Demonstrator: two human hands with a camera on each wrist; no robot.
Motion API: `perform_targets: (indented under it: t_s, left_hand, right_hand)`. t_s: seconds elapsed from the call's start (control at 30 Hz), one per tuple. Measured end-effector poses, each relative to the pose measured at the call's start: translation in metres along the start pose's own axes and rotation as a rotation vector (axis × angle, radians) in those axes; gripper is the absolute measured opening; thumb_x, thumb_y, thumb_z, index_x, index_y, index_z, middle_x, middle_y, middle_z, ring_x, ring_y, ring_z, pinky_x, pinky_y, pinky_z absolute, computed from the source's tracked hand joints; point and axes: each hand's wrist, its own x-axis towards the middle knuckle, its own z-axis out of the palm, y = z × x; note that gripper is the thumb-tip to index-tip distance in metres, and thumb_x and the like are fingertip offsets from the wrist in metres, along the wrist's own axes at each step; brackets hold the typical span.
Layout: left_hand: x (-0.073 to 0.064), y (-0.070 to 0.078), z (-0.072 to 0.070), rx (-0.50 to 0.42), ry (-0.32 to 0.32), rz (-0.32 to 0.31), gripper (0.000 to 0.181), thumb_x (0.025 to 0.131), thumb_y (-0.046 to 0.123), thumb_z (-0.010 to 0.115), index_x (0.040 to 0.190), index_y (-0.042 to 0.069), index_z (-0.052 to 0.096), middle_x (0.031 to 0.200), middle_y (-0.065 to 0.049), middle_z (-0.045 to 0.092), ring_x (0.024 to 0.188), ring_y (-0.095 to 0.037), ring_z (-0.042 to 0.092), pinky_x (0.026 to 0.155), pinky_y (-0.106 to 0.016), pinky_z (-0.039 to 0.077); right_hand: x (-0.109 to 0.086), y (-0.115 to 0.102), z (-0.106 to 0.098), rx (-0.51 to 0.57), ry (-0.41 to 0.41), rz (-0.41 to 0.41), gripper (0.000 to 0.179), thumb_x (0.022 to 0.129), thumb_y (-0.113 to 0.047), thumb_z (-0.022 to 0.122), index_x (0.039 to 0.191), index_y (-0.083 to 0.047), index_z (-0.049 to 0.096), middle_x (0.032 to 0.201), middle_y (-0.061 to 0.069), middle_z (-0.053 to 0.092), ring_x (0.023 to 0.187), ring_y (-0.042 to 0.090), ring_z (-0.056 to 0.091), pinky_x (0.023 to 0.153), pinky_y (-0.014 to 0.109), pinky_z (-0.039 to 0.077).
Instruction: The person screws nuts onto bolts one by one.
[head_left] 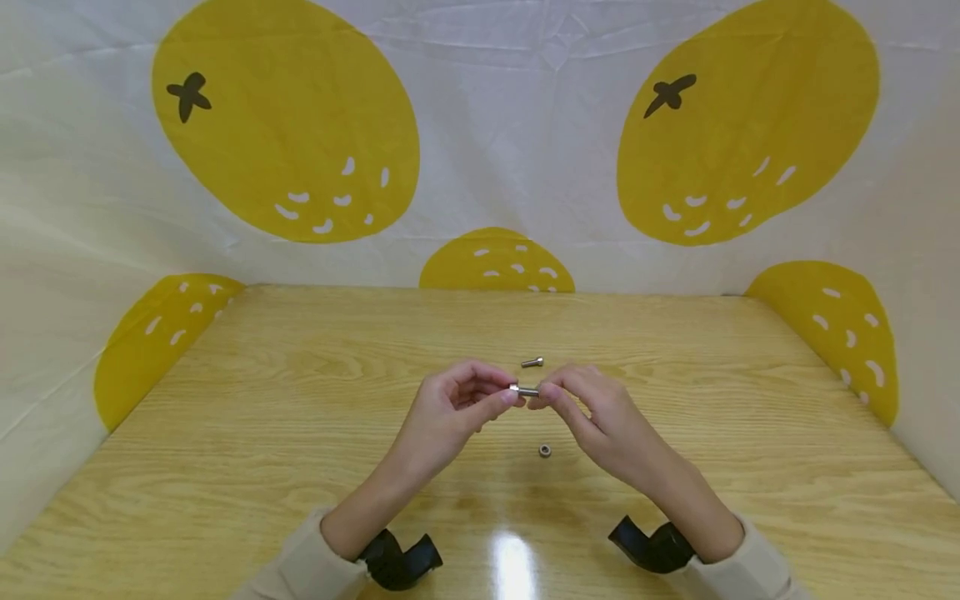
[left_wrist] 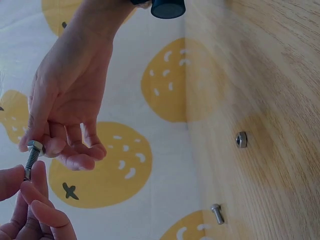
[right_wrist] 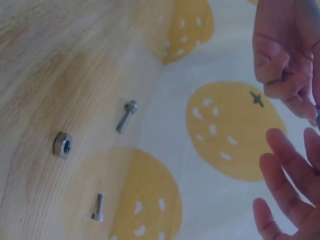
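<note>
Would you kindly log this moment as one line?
left hand: at one end of threaded bolt | right hand: at other end | wooden table: loose nut, two more bolts

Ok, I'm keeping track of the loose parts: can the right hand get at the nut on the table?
Probably yes: the right hand would first have to let go of the bolt it pinches, but the nut lies nearby on the table, and nothing seems to stand between them.

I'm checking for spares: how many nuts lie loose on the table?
1: the nut on the table, left of the right hand in the head view. That hand could hide another.
</note>
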Motion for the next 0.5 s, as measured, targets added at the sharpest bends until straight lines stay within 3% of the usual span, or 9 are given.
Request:
perform_targets:
  t_s: [0.13,0.27,0.4,0.5]
  left_hand:
    - [0.000,0.000,0.000,0.003,-0.003,0.005,0.023,0.087,0.017,0.066,0.104,0.003,0.063,0.097,-0.012,0.067,0.080,-0.015,0.061,0.065,-0.020,0.047]
    - [0.000,0.001,0.000,0.001,0.000,0.003,0.022,0.087,0.016,0.066,0.104,0.003,0.063,0.097,-0.013,0.068,0.082,-0.015,0.062,0.067,-0.021,0.048]
    - [0.000,0.002,-0.002,0.000,0.012,-0.010,0.021,0.087,0.016,0.065,0.104,0.003,0.063,0.098,-0.012,0.068,0.082,-0.015,0.062,0.068,-0.021,0.049]
    - [0.000,0.002,-0.002,-0.008,0.017,-0.020,0.021,0.087,0.015,0.065,0.104,0.003,0.063,0.097,-0.012,0.068,0.082,-0.014,0.062,0.067,-0.021,0.048]
  right_hand:
    - [0.001,-0.002,-0.002,0.001,-0.002,0.086,0.027,0.099,-0.016,0.045,0.082,-0.016,0.066,0.082,-0.010,0.065,0.084,0.009,0.054,0.074,0.030,0.044]
    - [0.001,-0.004,-0.008,-0.008,-0.033,0.164,0.008,0.093,-0.022,0.058,0.094,-0.017,0.063,0.089,-0.011,0.063,0.087,0.009,0.054,0.077,0.033,0.044]
    - [0.000,-0.004,-0.010,-0.015,-0.022,0.087,0.030,0.081,-0.016,0.072,0.107,-0.014,0.056,0.097,-0.009,0.060,0.089,0.007,0.055,0.078,0.031,0.047]
    - [0.000,-0.003,-0.010,-0.036,0.015,-0.001,0.035,0.077,-0.008,0.075,0.106,-0.011,0.056,0.098,-0.006,0.061,0.090,0.009,0.055,0.079,0.029,0.047]
